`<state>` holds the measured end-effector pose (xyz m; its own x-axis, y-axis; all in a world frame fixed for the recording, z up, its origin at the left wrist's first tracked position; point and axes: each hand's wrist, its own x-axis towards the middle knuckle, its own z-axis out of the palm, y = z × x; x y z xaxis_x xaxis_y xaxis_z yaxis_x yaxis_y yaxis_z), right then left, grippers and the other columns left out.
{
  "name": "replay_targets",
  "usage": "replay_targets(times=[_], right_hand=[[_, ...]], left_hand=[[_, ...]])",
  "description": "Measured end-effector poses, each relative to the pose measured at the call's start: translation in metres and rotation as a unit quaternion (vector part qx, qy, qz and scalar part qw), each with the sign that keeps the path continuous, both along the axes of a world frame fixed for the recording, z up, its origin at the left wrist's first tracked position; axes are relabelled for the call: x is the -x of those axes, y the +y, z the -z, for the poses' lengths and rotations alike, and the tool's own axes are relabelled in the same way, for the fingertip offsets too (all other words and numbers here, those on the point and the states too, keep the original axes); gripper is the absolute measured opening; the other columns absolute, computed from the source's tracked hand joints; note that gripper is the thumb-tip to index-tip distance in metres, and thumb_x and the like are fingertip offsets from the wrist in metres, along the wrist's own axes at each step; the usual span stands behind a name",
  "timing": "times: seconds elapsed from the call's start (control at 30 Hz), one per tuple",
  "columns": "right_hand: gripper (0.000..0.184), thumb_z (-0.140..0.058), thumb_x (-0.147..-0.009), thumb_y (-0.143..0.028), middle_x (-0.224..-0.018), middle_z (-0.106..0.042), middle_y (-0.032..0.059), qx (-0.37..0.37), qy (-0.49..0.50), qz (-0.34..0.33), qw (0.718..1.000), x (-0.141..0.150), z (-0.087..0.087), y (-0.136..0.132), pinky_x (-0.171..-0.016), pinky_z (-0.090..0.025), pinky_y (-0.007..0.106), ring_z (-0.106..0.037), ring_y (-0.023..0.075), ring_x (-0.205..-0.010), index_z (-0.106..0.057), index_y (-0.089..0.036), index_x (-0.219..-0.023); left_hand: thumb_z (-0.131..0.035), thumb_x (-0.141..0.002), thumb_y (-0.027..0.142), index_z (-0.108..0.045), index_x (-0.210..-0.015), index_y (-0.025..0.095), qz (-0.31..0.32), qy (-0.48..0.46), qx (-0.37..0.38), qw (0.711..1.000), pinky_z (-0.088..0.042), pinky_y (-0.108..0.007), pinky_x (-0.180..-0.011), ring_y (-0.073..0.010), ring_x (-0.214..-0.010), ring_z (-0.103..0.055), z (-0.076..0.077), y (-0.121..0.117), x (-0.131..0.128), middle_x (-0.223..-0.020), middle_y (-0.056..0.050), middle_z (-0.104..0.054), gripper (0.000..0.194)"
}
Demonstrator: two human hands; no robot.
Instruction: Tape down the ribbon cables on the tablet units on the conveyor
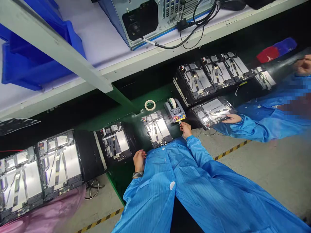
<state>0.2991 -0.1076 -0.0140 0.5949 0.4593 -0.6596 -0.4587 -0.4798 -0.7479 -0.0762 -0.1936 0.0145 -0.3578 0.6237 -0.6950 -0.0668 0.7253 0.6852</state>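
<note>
My right hand (pixel 186 129) pinches a short strip of pale tape at the mouth of an electric tape dispenser (pixel 175 111), which has a tape roll on top and a coloured keypad. My left hand (pixel 139 160) rests empty on the bench edge, fingers loose, close to a bare tablet frame (pixel 156 127) with metal plates and ribbon cables. My blue antistatic smock (pixel 155 191) fills the bottom of the view. A roll of masking tape (pixel 150 105) lies beyond the dispenser.
A co-worker's blue-sleeved hand (pixel 234 118) touches a tablet frame (pixel 213 111), beside a stack of frames (pixel 196 81) on the black belt (pixel 88 155). More frames lie left. A computer case (pixel 155 22) and blue bins (pixel 36 55) sit on a shelf above.
</note>
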Motion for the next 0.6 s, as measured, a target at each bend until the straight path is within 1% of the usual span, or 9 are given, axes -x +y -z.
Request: replay_targets(times=[0.03, 0.1, 0.13, 0.2, 0.27, 0.3, 0.37, 0.5, 0.6], right_hand=[[0.018, -0.081, -0.078, -0.028, -0.063, -0.066, -0.0008, 0.003, -0.002, -0.002, 1.000, 0.001, 0.001, 0.002, -0.043, -0.041, 0.021, -0.051, 0.0090, -0.048, -0.065, -0.019, -0.079], [0.017, -0.078, -0.081, -0.027, -0.060, -0.063, -0.0015, 0.011, -0.012, -0.005, 1.000, 0.001, 0.002, 0.003, -0.044, -0.041, 0.021, -0.050, 0.0091, -0.048, -0.063, -0.019, -0.078], [0.016, -0.076, -0.082, -0.027, -0.058, -0.061, -0.0021, 0.015, -0.019, -0.006, 1.000, 0.001, 0.002, 0.002, -0.044, -0.040, 0.022, -0.049, 0.0093, -0.047, -0.062, -0.020, -0.077], [0.016, -0.073, -0.084, -0.028, -0.056, -0.057, -0.0037, 0.022, -0.035, -0.007, 0.999, 0.002, 0.002, -0.002, -0.043, -0.038, 0.023, -0.048, 0.0105, -0.047, -0.060, -0.022, -0.077], [0.018, -0.071, -0.084, -0.030, -0.057, -0.054, -0.0048, 0.024, -0.050, -0.011, 0.998, 0.003, 0.003, -0.006, -0.043, -0.038, 0.024, -0.049, 0.0125, -0.047, -0.056, -0.026, -0.078], [0.019, -0.071, -0.084, -0.033, -0.058, -0.054, -0.0049, 0.023, -0.055, -0.015, 0.998, 0.004, 0.003, -0.007, -0.043, -0.039, 0.025, -0.050, 0.0137, -0.048, -0.054, -0.027, -0.078], [0.023, -0.070, -0.084, -0.037, -0.061, -0.055, -0.0043, 0.012, -0.057, -0.030, 0.998, 0.007, 0.005, -0.006, -0.048, -0.045, 0.027, -0.055, 0.0158, -0.052, -0.050, -0.029, -0.079], [0.026, -0.066, -0.085, -0.037, -0.064, -0.059, -0.0008, -0.004, -0.040, -0.049, 0.998, 0.015, 0.007, 0.006, -0.062, -0.054, 0.034, -0.063, 0.0198, -0.064, -0.042, -0.030, -0.080], [0.032, -0.067, -0.085, -0.033, -0.062, -0.057, -0.0002, 0.007, -0.033, -0.037, 0.999, 0.019, 0.006, 0.016, -0.062, -0.055, 0.039, -0.063, 0.0233, -0.067, -0.036, -0.032, -0.076]], left_hand=[[-0.061, -0.080, 0.032, -0.067, -0.088, 0.024, -0.057, -0.009, 0.022, 0.998, -0.060, -0.037, -0.073, -0.0215, -0.077, -0.074, 0.000, -0.008, 0.013, -0.085, -0.006, -0.070, 0.013], [-0.056, -0.082, 0.033, -0.063, -0.089, 0.025, -0.155, -0.019, 0.053, 0.986, -0.063, -0.044, -0.087, -0.0253, -0.098, -0.077, -0.005, -0.018, 0.043, -0.095, -0.009, -0.070, 0.013], [-0.054, -0.082, 0.036, -0.062, -0.092, 0.026, -0.190, -0.021, 0.059, 0.980, -0.063, -0.047, -0.093, -0.0269, -0.110, -0.075, -0.009, -0.020, 0.057, -0.102, -0.011, -0.070, 0.016], [-0.047, -0.085, 0.045, -0.062, -0.107, 0.027, -0.231, -0.027, 0.046, 0.971, -0.060, -0.053, -0.101, -0.0287, -0.127, -0.068, -0.022, -0.018, 0.078, -0.120, -0.014, -0.067, 0.032], [-0.034, -0.090, 0.059, -0.059, -0.129, 0.028, -0.242, -0.049, -0.003, 0.969, -0.058, -0.058, -0.104, -0.0289, -0.135, -0.063, -0.034, -0.010, 0.087, -0.134, -0.016, -0.062, 0.055], [-0.027, -0.092, 0.065, -0.056, -0.137, 0.029, -0.239, -0.065, -0.032, 0.968, -0.057, -0.060, -0.105, -0.0289, -0.136, -0.062, -0.040, -0.004, 0.087, -0.138, -0.017, -0.061, 0.065], [-0.017, -0.093, 0.071, -0.051, -0.147, 0.029, -0.225, -0.101, -0.071, 0.967, -0.056, -0.062, -0.104, -0.0293, -0.134, -0.063, -0.047, 0.008, 0.080, -0.141, -0.018, -0.062, 0.077], [-0.015, -0.096, 0.069, -0.049, -0.152, 0.028, -0.200, -0.120, -0.086, 0.969, -0.058, -0.059, -0.103, -0.0282, -0.133, -0.065, -0.053, 0.022, 0.059, -0.142, -0.018, -0.064, 0.077], [-0.018, -0.097, 0.069, -0.052, -0.150, 0.030, -0.174, -0.102, -0.091, 0.975, -0.058, -0.058, -0.104, -0.0280, -0.132, -0.065, -0.056, 0.024, 0.051, -0.142, -0.015, -0.066, 0.074]])
